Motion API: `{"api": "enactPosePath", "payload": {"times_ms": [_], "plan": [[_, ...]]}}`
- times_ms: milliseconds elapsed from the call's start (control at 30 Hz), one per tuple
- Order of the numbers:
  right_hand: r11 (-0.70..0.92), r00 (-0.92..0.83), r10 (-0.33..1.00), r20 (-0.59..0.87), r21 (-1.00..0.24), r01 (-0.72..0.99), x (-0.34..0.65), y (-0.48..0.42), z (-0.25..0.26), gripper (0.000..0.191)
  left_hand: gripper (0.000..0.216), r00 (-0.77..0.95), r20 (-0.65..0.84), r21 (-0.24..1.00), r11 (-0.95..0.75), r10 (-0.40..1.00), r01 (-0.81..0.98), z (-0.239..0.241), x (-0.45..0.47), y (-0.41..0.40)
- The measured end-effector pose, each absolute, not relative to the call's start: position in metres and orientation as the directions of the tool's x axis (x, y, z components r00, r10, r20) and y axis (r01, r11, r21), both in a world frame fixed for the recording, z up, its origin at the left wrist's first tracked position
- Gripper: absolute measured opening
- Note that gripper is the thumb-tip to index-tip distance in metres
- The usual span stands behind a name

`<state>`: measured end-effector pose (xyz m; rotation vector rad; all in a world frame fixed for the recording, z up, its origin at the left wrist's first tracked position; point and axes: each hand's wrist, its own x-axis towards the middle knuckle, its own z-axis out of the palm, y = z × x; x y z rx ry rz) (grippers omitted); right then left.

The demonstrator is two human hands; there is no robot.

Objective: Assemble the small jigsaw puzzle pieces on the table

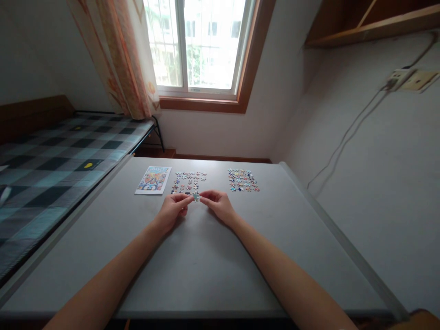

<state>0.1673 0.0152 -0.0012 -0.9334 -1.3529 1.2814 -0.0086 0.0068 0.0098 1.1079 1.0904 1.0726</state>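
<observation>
Flat grey matte table [206, 275]: smooth top, raised lip along the right edge. Left hand [173, 208] and right hand [218, 205] meet at the table's far-middle, both low over the top. Bare forearms run back to the near edge.

Between the hands is a small pale jigsaw piece [195, 197], greenish-grey with a knobby outline; its print is too small to read. Left thumb and forefinger are pinched on its left side, right thumb and forefinger pinched on its right side, other fingers curled in. The piece sits just above the tabletop; can't tell if it touches.

Just behind the hands is a loose spread of multicoloured cardboard pieces [188, 182], in rough rows with gaps between. Farther right, well apart, is a denser patch of multicoloured pieces [242, 180], roughly rectangular. Left of the loose spread lies a glossy rectangular cartoon picture card [153, 179], flat, white border, blue and orange print.

There is wide bare grey surface nearer than the hands and on both sides. The table's left edge runs beside a bed with blue-black checked fabric cover [51, 169], with a narrow gap between. The right edge is close to a plain white wall [378, 183]. The far edge sits below a wooden-framed window [202, 50], with a peach patterned curtain [127, 55] hanging at its left.
</observation>
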Motion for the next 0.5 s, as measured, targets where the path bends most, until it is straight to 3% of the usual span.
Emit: {"api": "enactPosePath", "payload": {"times_ms": [133, 500], "plan": [[0.194, -0.172, 0.964, 0.201, -0.979, -0.058, 0.1638, 0.0144, -0.0048, 0.024, 0.032, 0.132, -0.18, 0.957, 0.204, 0.975, -0.205, 0.0107, -0.0083, 0.009], [0.387, -0.094, 0.921, 0.378, -0.916, 0.109, 0.1602, 0.0097, -0.006, 0.018, 0.028, 0.154, -0.217, 0.939, 0.249, 0.964, -0.236, 0.0116, -0.0072, 0.0082]]}}
